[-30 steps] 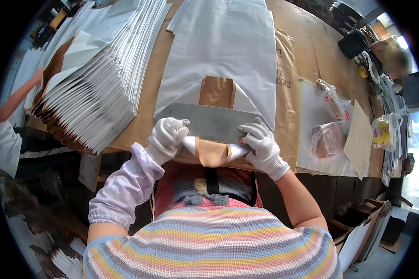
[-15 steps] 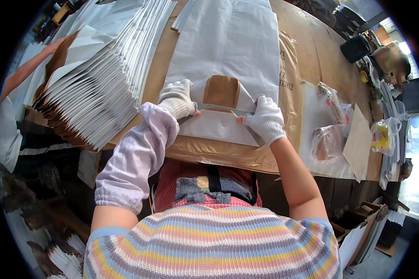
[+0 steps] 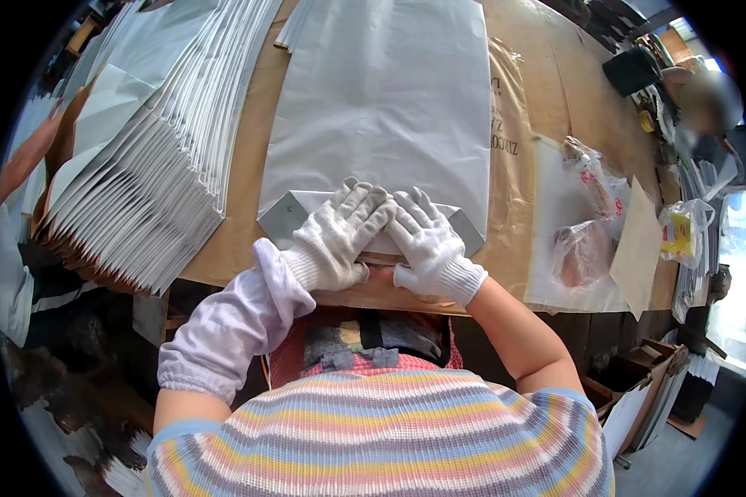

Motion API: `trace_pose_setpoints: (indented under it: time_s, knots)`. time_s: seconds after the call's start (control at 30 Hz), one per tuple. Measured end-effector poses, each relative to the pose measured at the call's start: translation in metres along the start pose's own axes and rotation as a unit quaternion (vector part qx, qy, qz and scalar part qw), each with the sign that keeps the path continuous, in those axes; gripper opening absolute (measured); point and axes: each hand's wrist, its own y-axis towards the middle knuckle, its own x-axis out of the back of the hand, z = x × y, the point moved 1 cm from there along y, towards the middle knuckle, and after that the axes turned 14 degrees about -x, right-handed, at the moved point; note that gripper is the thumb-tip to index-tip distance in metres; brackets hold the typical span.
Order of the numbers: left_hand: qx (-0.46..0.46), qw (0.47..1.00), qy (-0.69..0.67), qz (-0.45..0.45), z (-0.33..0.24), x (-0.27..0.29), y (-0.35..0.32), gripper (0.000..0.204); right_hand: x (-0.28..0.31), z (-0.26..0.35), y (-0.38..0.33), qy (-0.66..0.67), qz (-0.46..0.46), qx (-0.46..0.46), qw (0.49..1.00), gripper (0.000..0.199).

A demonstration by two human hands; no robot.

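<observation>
Both hands now lie together, left hand [image 3: 340, 236] and right hand [image 3: 427, 240], fingers flat, pressing the bag [image 3: 381, 124] fold; thin paper, light, creasing easily.

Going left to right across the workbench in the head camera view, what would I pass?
Fanned stack of white paper bags → left hand → right hand, both flat on the white bag's folded end → clear plastic packets → yellow packet.
</observation>
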Motion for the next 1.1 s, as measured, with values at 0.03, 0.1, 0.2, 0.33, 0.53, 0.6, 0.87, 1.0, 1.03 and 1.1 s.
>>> trace_pose_setpoints:
  time_s: [0.03,0.1,0.2,0.33,0.53,0.6,0.87,1.0,1.03,1.1]
  knots:
    - [0.023,0.997,-0.068,-0.036,0.004,0.002,-0.002,0.09,-0.005,-0.006,-0.001,0.047,-0.014,0.004,0.999,0.074]
    - [0.031,0.972,-0.205,-0.109,0.026,0.007,-0.003,0.077,-0.017,-0.029,-0.004,0.285,-0.092,-0.08,0.951,0.07]
    - [0.137,0.986,-0.03,-0.094,0.048,0.01,-0.037,0.071,-0.015,-0.052,-0.013,0.191,-0.158,-0.07,0.966,0.066]
    - [0.128,0.985,0.11,-0.028,0.031,0.004,-0.05,0.084,-0.014,-0.032,-0.031,-0.018,-0.142,-0.116,0.983,0.077]
    - [0.148,0.978,0.144,0.017,0.034,-0.011,-0.057,0.102,-0.022,-0.036,-0.04,-0.018,-0.149,-0.126,0.981,0.085]
    - [0.147,0.987,0.052,-0.032,0.033,-0.001,-0.051,0.094,-0.013,-0.042,-0.035,0.078,-0.147,-0.03,0.986,0.071]
    - [0.393,0.918,0.046,-0.002,0.038,0.043,-0.054,0.063,0.021,-0.021,-0.019,-0.006,-0.319,-0.108,0.941,0.019]
    - [0.418,0.905,-0.02,0.076,0.04,0.07,-0.047,0.058,0.02,-0.042,-0.004,0.028,-0.247,-0.222,0.943,0.03]
    - [0.426,0.904,-0.007,0.047,0.046,0.064,-0.051,0.046,0.019,-0.065,-0.003,0.075,-0.213,-0.272,0.935,0.03]
    - [0.377,0.926,-0.005,0.006,0.058,0.05,-0.052,0.037,0.017,-0.128,-0.015,0.253,-0.207,-0.339,0.882,0.027]
